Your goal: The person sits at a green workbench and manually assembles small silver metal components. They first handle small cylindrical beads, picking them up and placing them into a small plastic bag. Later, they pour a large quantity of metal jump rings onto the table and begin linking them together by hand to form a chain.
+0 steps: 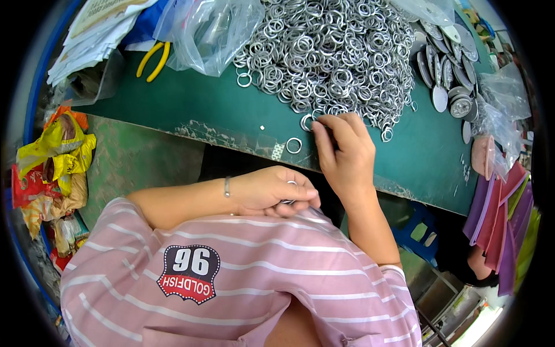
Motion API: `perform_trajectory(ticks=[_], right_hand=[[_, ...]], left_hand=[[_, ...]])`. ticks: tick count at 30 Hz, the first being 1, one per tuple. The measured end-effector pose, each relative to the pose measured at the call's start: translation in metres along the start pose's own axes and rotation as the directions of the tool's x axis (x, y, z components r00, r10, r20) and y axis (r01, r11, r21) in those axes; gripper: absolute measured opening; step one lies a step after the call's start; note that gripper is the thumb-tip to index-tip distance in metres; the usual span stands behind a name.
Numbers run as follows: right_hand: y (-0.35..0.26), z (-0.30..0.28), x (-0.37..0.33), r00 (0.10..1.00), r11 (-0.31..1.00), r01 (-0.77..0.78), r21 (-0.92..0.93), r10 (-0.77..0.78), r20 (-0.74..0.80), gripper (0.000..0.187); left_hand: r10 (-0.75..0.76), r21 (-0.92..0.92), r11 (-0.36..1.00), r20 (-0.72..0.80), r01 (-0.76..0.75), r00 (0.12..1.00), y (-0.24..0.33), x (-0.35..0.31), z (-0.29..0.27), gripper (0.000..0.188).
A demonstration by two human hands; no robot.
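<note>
My left hand [276, 192] is in front of my chest with its fingers curled round one or more metal rings [289, 201], mostly hidden by the fingers. My right hand [350, 153] reaches over the near edge of the table, its thumb and fingertips pinched at a silvery ring [306, 122] beside the heap. Beyond it spreads a big pile of metal rings [329, 58], many overlapping. One single ring [293, 146] lies apart near the table edge, left of my right hand.
The green table [173, 110] has a worn front edge. On it are yellow-handled pliers [154, 61], a clear plastic bag [214, 34], papers [92, 40] and grey metal discs [454, 63]. Purple and red strips [500, 214] hang at the right. Colourful packets [58, 156] fill the left side.
</note>
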State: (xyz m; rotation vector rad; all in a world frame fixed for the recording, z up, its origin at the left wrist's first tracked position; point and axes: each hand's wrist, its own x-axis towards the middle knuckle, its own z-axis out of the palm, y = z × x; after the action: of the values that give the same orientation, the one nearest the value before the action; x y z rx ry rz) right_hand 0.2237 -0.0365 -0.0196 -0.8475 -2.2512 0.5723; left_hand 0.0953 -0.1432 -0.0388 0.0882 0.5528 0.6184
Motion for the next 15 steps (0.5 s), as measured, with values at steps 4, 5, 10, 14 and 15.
perform_trajectory(ticks=[4, 5, 10, 14, 15], right_hand=[[0.001, 0.0, 0.004, 0.997, 0.992, 0.07, -0.109, -0.072, -0.007, 0.011], [0.001, -0.002, 0.004, 0.997, 0.99, 0.077, -0.121, -0.075, 0.022, 0.011], [0.003, -0.019, 0.015, 1.0, 0.994, 0.006, 0.107, -0.009, 0.028, 0.009], [0.005, -0.043, 0.01, 0.894, 0.697, -0.407, 0.59, 0.437, 0.1, 0.003], [0.006, -0.048, 0.01, 0.826, 0.539, -0.487, 0.687, 0.539, 0.164, 0.002]], left_hand=[[0.164, 0.031, 0.986, -0.029, -0.163, 0.986, 0.032, -0.034, 0.028, 0.023], [0.262, -0.032, 0.964, -0.033, -0.263, 0.964, 0.04, -0.038, 0.033, 0.022], [0.457, -0.35, 0.821, -0.072, -0.451, 0.887, 0.102, -0.035, 0.071, 0.024], [0.55, -0.388, 0.779, 0.046, -0.492, 0.834, 0.176, -0.002, 0.115, 0.017], [0.607, -0.352, 0.755, 0.055, -0.553, 0.793, 0.197, 0.009, 0.126, 0.015]])
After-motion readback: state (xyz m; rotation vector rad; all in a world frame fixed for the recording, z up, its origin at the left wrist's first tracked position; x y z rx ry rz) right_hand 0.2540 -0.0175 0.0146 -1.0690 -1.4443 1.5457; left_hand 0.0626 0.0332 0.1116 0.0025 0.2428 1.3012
